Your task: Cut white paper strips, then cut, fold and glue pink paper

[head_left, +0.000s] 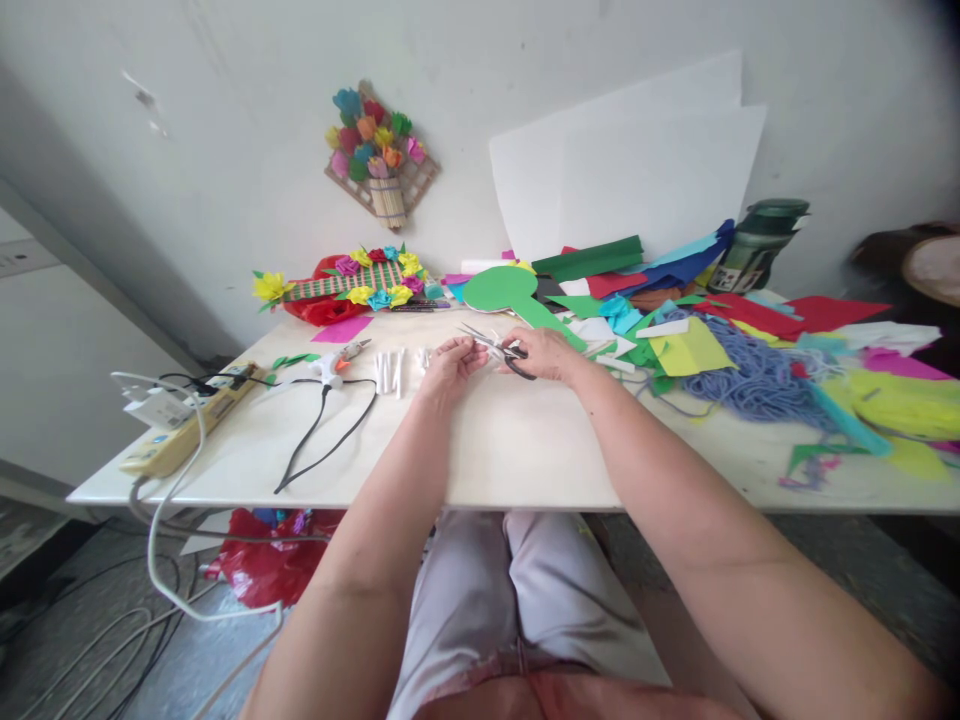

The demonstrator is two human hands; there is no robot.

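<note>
My right hand (544,353) is closed round the black handles of a pair of scissors (491,345), whose open blades point left. My left hand (450,365) is curled just left of the blades, pinching a small white piece that I cannot make out clearly. Both hands rest over the middle of the white table (495,450). A few short white paper rolls (391,372) lie just left of my left hand. A green paper cut-out (510,292) lies right behind my hands.
A glue gun (337,362) with a black cord and a power strip (187,425) lie at the left. Paper-flower crafts (352,280) sit at the back. Coloured paper scraps and blue yarn (750,375) cover the right. White sheets (637,170) and a green bottle (757,245) stand against the wall.
</note>
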